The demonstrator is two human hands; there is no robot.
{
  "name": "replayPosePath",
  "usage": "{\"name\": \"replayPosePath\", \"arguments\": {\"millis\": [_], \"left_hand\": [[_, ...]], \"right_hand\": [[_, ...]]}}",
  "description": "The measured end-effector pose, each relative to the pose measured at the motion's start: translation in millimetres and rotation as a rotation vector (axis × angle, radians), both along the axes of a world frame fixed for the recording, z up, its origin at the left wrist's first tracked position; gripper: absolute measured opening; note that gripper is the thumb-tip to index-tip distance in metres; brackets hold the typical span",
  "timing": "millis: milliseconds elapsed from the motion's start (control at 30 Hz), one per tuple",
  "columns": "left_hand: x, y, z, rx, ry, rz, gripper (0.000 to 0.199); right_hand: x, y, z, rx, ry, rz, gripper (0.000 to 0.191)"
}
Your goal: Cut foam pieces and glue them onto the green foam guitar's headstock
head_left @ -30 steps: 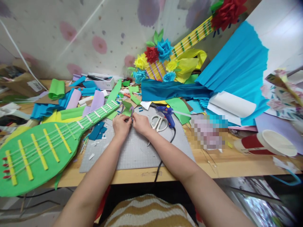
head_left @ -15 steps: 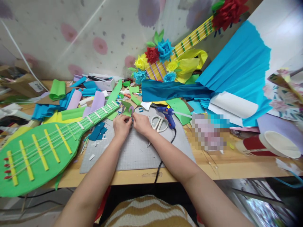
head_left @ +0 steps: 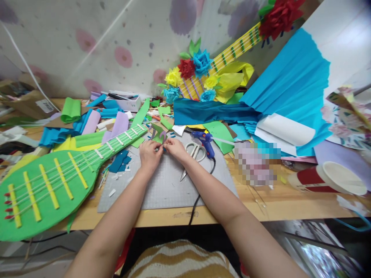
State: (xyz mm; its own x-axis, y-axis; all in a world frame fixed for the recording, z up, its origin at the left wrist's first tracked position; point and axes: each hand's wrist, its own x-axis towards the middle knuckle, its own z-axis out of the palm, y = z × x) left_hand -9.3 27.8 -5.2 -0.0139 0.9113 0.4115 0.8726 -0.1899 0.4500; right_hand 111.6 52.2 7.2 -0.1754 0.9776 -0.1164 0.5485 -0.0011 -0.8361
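Note:
My left hand (head_left: 150, 155) and my right hand (head_left: 175, 149) meet above the grey cutting mat (head_left: 165, 189), fingertips pinched together. Between them shows a speck of a small blue paper piece (head_left: 164, 149), mostly covered by the fingers. Just beyond the fingertips is a green paper part with a curled purple strip (head_left: 163, 136). Tiny blue rolls (head_left: 173, 135) lie near it. White-handled scissors (head_left: 194, 152) rest beside my right wrist, and a blue glue gun (head_left: 205, 142) lies to their right. Dark blue paper scraps (head_left: 119, 161) are left of my left hand.
A green paper lute (head_left: 58, 185) with yellow bars covers the left. Behind, a yellow stringed instrument (head_left: 234, 50) with paper flowers leans on the wall. Blue crepe paper (head_left: 292, 73) and a paper cup (head_left: 324, 177) occupy the right. The glue gun's black cord (head_left: 194, 210) crosses the front edge.
Both hands have shifted slightly, still pinched together; the right hand's fingers have turned a little. The purple curl shows more clearly beyond them. The rest stays in place.

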Motion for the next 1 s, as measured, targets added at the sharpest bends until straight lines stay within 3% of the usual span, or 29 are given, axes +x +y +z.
{"name": "replayPosePath", "arguments": {"millis": [67, 133, 500, 1000], "left_hand": [[0.9, -0.4, 0.0, 0.007, 0.017, 0.013, 0.015], [1.4, -0.9, -0.9, 0.019, 0.023, 0.048, 0.014], [-7.7, 2.2, -4.1, 0.031, -0.018, 0.173, 0.015], [1.4, 0.0, -9.1, 0.076, 0.073, 0.000, 0.015]], "right_hand": [[-1.7, -3.0, -1.1, 0.200, -0.178, -0.002, 0.012], [-3.0, -5.1, -1.8, 0.263, -0.280, 0.012, 0.015], [26.1, -10.3, 3.3, 0.156, -0.221, 0.151, 0.010], [11.9, -6.3, 3.4, 0.169, -0.318, 0.139, 0.018]]}}
